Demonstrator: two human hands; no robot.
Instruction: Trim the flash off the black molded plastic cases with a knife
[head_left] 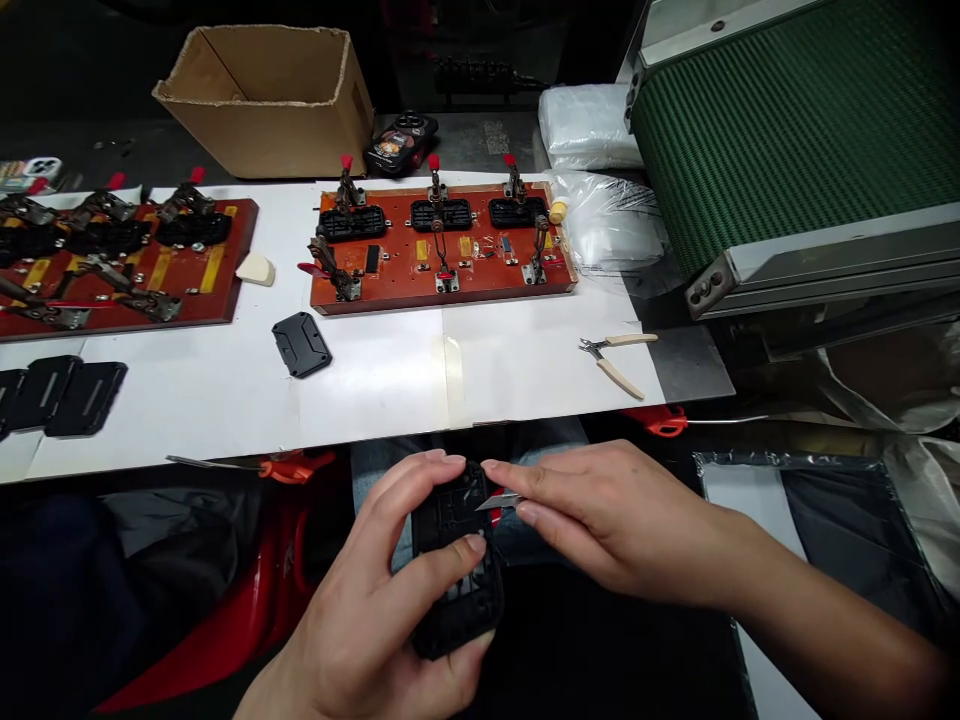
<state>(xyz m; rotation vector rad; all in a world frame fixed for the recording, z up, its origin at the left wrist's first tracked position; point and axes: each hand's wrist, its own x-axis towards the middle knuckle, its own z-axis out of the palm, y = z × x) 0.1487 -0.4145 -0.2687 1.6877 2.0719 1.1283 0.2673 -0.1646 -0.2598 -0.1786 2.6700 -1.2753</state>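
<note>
My left hand (386,590) is closed around a black plastic housing (457,620) with its ribbed inner side facing me, thumb across it and fingers along its far edge. Between the fingers of my right hand (622,520) is a craft knife (499,501), its pointed blade over the housing's upper right edge. Most of the knife's handle is hidden by that hand. The housing is held above my lap, below the table's front edge. On the white table covering lies a similar black plastic cover (301,345). Cutting pliers (611,358) with cream handles rest open farther right.
Red clamp fixtures (390,290) (217,310) hold black parts at the back. Several black panels (86,398) lie at left. A cardboard box (262,130), plastic-wrapped packs (589,125) and a green conveyor belt (787,120) stand behind. Orange-handled tools (296,467) (660,420) jut from the table edge.
</note>
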